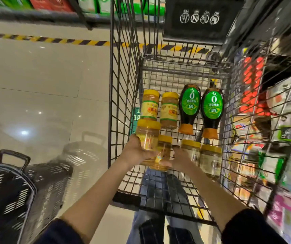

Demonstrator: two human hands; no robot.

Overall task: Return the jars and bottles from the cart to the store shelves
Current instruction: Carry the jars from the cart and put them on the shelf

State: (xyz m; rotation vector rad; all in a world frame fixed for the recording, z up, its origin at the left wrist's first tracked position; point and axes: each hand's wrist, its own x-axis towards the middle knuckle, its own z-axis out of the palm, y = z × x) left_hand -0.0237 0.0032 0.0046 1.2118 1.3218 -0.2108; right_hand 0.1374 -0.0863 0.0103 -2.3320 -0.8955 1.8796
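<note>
Left hand point(134, 152) and right hand point(180, 158) are each grasping a jar point(148, 134), while four jars and two bottles point(189, 106) are waiting in the cart point(123, 85).

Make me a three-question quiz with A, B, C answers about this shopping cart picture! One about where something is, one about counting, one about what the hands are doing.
1. Where do the dark bottles lie?
A. On the floor
B. In the cart
C. In the black basket

2. How many dark green-labelled bottles are there?
A. Two
B. Four
C. Six

3. What is the left hand doing?
A. Hanging empty
B. Pushing the cart
C. Gripping a yellow-lidded jar

Answers: 1 B, both rest on the cart's wire bottom. 2 A, two lie side by side. 3 C, its fingers wrap the jar; the right hand grips another jar.
</note>
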